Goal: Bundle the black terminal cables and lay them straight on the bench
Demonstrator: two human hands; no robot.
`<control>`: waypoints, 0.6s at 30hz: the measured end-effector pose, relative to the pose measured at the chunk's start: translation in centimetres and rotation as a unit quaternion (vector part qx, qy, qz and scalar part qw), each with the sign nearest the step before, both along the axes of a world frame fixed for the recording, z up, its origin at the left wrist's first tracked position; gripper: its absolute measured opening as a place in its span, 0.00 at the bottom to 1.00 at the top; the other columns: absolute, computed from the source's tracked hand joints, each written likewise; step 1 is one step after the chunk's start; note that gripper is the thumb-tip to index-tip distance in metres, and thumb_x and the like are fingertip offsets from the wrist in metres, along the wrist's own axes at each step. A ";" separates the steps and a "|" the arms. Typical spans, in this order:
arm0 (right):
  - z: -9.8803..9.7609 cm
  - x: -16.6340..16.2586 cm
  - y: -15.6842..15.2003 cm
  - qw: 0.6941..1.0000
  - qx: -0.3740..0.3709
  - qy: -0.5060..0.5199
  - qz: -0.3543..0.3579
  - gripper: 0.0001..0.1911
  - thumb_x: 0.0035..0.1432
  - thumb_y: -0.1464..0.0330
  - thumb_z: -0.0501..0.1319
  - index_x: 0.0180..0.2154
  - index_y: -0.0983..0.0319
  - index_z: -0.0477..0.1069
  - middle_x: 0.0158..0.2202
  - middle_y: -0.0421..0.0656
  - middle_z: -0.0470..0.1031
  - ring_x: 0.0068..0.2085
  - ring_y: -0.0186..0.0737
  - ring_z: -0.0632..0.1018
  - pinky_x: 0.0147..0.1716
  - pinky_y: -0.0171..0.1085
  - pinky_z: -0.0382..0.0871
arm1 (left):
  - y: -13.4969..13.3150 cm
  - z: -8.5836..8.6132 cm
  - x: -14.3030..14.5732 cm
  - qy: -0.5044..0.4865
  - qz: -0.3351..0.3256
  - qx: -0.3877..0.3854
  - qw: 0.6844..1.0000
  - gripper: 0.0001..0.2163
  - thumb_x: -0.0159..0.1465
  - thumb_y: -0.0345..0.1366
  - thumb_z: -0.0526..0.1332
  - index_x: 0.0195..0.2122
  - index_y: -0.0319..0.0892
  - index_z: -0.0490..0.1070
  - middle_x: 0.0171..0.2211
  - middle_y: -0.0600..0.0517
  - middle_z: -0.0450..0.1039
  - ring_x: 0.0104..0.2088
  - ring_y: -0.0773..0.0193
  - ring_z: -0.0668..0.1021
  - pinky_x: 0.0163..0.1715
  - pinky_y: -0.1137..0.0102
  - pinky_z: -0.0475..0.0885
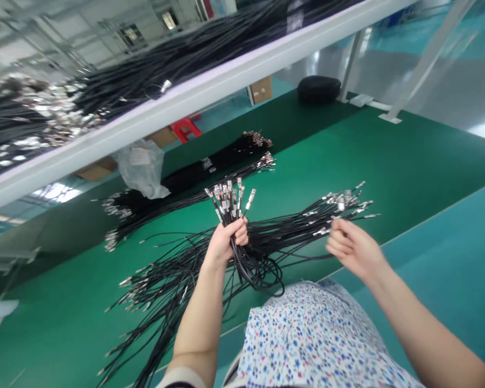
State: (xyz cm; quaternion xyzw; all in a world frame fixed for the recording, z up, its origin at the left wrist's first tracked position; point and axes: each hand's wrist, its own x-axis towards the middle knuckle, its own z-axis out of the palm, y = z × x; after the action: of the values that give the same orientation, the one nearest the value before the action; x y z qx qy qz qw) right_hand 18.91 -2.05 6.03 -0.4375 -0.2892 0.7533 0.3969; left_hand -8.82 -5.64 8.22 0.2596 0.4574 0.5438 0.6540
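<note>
My left hand (226, 240) is shut around a bunch of thin black cables (228, 207), holding their metal connector ends upright above the green table (408, 167). The rest of that bunch loops down toward my lap. My right hand (350, 248) reaches into a loose spread of black cables (299, 223) lying on the table. Its fingers pinch at one cable just below the metal tips (343, 202) at the right end.
More tied cable bundles (210, 167) lie further back beside a crumpled plastic bag (143, 167). An upper shelf (178, 102) piled with cables overhangs the table. A black pouch (319, 89) sits at the far end. Shelf posts (424, 59) stand at the right.
</note>
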 end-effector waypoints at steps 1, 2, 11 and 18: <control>0.4 1.0 -0.1 1.000 0.006 -0.016 -0.014 0.09 0.55 0.61 0.52 0.27 0.58 0.63 0.14 0.31 0.38 0.15 0.27 0.44 0.14 0.30 0.44 | -0.4 0.5 0.1 0.008 -0.007 -0.001 1.000 0.10 0.52 0.36 0.64 0.30 0.35 0.66 0.14 0.61 0.53 0.13 0.78 0.58 0.15 0.78 0.52; 0.6 1.6 -0.2 0.999 0.013 -0.022 -0.023 0.08 0.55 0.61 0.52 0.30 0.58 0.65 0.14 0.31 0.38 0.15 0.27 0.44 0.13 0.30 0.44 | -0.6 0.6 0.8 0.015 -0.011 0.000 1.000 0.11 0.52 0.37 0.64 0.30 0.35 0.67 0.14 0.60 0.54 0.13 0.78 0.58 0.16 0.77 0.52; -3.1 -5.6 -1.5 0.983 0.141 -0.121 0.015 0.11 0.44 0.63 0.62 0.31 0.63 0.68 0.13 0.34 0.61 0.12 0.25 0.57 0.11 0.28 0.49 | -0.6 -7.0 12.4 0.112 0.104 0.019 0.988 0.14 0.51 0.42 0.63 0.21 0.36 0.65 0.14 0.57 0.57 0.15 0.75 0.60 0.17 0.75 0.55; -6.4 -7.3 -0.8 0.982 0.143 -0.111 0.059 0.13 0.49 0.58 0.59 0.25 0.62 0.64 0.11 0.35 0.64 0.11 0.30 0.64 0.12 0.29 0.57 | -1.6 -8.3 11.8 0.104 0.082 0.006 0.991 0.17 0.53 0.44 0.63 0.17 0.35 0.64 0.15 0.55 0.62 0.16 0.74 0.64 0.18 0.75 0.57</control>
State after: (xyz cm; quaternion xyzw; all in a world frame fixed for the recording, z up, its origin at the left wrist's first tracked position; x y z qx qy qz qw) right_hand 11.60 -2.84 -0.37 -0.4396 -0.4615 0.6731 0.3750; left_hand 2.96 -7.28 -0.07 0.2800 0.5396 0.5684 0.5544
